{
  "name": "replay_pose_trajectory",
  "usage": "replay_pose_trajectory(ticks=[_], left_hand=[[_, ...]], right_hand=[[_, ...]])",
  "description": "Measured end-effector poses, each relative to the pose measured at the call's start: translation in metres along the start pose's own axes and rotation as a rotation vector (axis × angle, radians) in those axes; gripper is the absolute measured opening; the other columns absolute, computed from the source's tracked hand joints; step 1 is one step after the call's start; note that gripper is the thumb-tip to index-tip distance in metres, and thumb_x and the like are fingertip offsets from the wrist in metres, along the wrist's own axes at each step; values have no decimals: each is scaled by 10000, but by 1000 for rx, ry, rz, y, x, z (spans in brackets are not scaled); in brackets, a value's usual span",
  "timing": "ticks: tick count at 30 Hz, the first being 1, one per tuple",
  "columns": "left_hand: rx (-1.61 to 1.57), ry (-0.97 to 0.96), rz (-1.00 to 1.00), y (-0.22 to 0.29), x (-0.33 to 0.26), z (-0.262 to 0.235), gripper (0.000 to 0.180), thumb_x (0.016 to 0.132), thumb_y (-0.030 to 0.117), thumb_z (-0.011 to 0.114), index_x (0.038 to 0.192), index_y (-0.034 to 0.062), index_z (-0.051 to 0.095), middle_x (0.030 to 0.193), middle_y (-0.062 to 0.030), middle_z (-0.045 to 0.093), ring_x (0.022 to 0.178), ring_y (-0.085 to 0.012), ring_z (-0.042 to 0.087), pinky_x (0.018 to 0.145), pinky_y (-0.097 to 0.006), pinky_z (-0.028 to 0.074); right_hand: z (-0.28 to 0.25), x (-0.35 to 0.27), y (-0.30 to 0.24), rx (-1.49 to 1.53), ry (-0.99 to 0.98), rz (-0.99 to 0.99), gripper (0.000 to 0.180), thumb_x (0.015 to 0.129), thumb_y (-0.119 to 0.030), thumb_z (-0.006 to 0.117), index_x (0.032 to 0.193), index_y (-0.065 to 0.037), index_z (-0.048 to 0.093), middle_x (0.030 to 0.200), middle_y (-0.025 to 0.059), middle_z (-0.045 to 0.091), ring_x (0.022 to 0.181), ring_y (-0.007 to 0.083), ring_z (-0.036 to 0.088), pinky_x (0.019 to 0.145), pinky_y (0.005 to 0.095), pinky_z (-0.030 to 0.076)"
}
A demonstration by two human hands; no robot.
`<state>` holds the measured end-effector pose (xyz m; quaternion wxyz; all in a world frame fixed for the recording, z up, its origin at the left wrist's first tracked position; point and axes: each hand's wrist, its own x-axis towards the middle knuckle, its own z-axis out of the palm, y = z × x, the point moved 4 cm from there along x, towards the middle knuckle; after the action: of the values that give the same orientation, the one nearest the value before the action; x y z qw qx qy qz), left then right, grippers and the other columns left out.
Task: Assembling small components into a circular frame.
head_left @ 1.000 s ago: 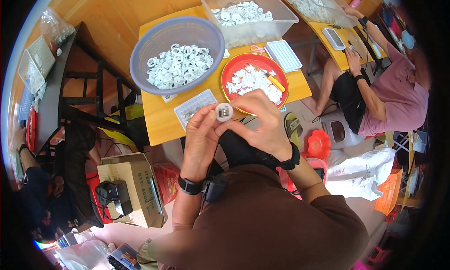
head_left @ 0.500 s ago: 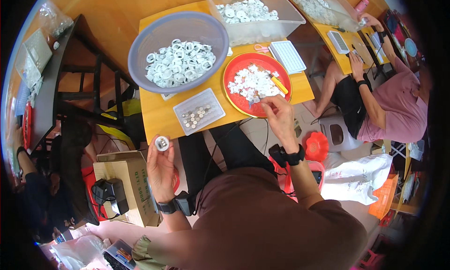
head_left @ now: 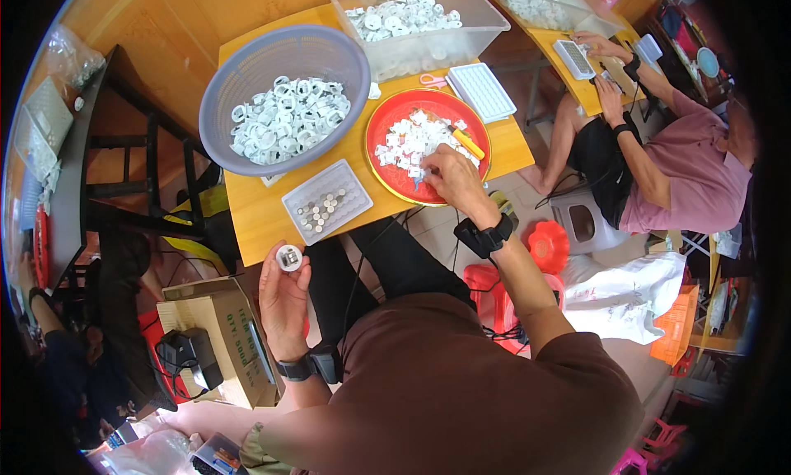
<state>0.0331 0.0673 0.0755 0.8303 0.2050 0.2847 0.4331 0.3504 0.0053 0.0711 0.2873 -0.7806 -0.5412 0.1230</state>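
My left hand holds a small round white plastic part upright between thumb and fingers, its open side with metal bits inside facing up. It hovers just off the table's front edge. My right hand reaches into the red round tray, fingers pinched together at the near side of a pile of small white pieces. What lies between those fingertips is hidden. Beside the pile rests a yellow-handled tool. A pale compartment tray with several small silvery round discs sits between my hands.
On the wooden table stand a grey-purple basket of white round parts, a clear bin of similar parts, pink-handled scissors and stacked white trays. At right a co-worker sits at another table. A cardboard box stands lower left.
My right hand has moved deeper into the red tray, its fingers now down at the white pieces. The left hand keeps holding the round part. The whole view has shifted slightly.
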Motion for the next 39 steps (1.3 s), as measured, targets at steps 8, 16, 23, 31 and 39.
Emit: replay_pose_trajectory(ticks=[8,16,23,31,39], left_hand=[[27,-52,-58,-14,1,13,346,912,185,504,1194,-13,470,1084,-203,570,935,-240,613,814,-318,534],[44,-122,-123,-26,10,33,345,912,192,507,1185,-18,481,1069,-200,577,916,-234,619,802,-308,535],[45,-150,-151,-30,10,42,348,909,187,512,1184,-24,486,1058,-188,585,909,-230,622,796,-305,535],[38,-152,-144,-30,9,43,341,915,173,501,1186,-34,486,1053,-186,589,912,-228,620,803,-309,533],[56,-222,-163,-31,12,56,331,921,176,492,1180,-31,494,1054,-169,591,911,-227,618,798,-311,532]], right_hand=[[3,1,10,215,-64,51,181,663,2,676,836,-8,624,739,113,578,668,262,576,613,338,446],[0,-8,3,867,36,74,142,800,-71,640,933,-24,660,681,-10,555,539,50,462,492,200,345],[-2,-23,-29,1320,-230,384,178,848,-94,566,999,-16,619,847,64,618,714,111,616,652,211,504],[-5,-23,-71,1323,-213,231,142,850,-43,547,973,23,571,876,83,593,791,173,646,723,272,538],[-8,-19,-85,1202,-226,173,155,815,3,580,968,23,567,910,68,559,771,152,636,681,251,523]])
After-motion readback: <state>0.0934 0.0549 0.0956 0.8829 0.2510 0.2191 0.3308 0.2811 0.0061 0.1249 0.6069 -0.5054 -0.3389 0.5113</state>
